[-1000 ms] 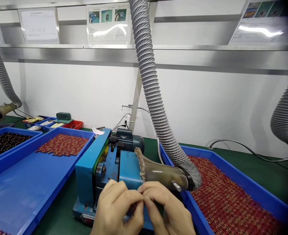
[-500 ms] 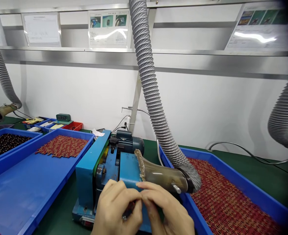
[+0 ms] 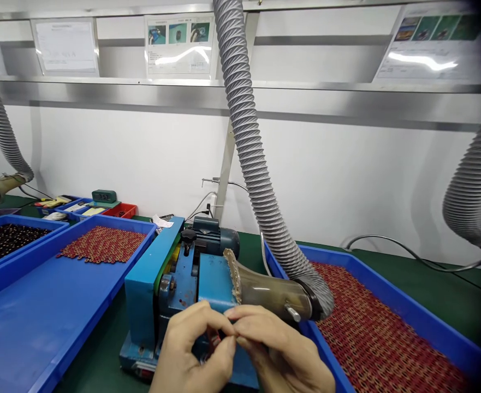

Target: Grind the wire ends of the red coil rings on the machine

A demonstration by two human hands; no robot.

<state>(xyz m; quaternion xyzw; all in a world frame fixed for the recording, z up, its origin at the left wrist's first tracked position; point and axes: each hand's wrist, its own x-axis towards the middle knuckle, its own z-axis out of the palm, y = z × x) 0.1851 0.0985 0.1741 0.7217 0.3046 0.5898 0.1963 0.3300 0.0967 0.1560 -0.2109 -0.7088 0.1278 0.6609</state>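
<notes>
My left hand [image 3: 193, 349] and my right hand [image 3: 279, 349] meet fingertip to fingertip just in front of a small blue machine [image 3: 183, 284]. Both are pinched round a small dark red part [image 3: 214, 341] that shows between the fingers; most of it is hidden. A clear suction nozzle [image 3: 265, 292] on a grey ribbed hose [image 3: 256, 164] lies right behind my right hand, pointing at the machine.
A blue tray [image 3: 428, 327] packed with small red parts stands to the right. At the left, a large blue tray [image 3: 39, 311] holds a patch of red parts [image 3: 103, 244]; another tray [image 3: 3, 237] holds dark parts. Green bench top, white back wall, more hoses at both sides.
My hands stay in front of the machine; the fingers have shifted a little, opening a gap where the small red part shows. The view has dipped slightly.
</notes>
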